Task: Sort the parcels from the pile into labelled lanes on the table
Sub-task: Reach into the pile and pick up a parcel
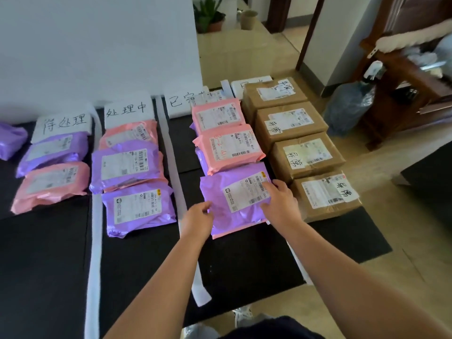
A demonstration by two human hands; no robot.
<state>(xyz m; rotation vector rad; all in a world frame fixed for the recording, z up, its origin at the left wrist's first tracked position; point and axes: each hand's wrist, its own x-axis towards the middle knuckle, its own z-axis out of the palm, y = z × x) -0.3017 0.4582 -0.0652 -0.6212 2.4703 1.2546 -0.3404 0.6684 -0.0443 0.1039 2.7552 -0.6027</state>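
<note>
Placement appears in hand: the purple plastic mailer parcel (pixel 234 199) lies at the near end of the third lane (pixel 181 143) atop a pink plastic mailer (pixel 234 234), the left hand (pixel 199 216) pinching its left edge and the right hand (pixel 281 201) laying straight fingers on its label (pixel 244 196); release should follow.

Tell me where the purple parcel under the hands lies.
Head view, centre-right: the purple parcel lies nearest the person, atop a pink parcel, just left of the nearest cardboard box.

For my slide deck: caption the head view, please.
Left hand grips and right hand rests on a purple parcel in the third lane, beside four brown boxes.
</note>
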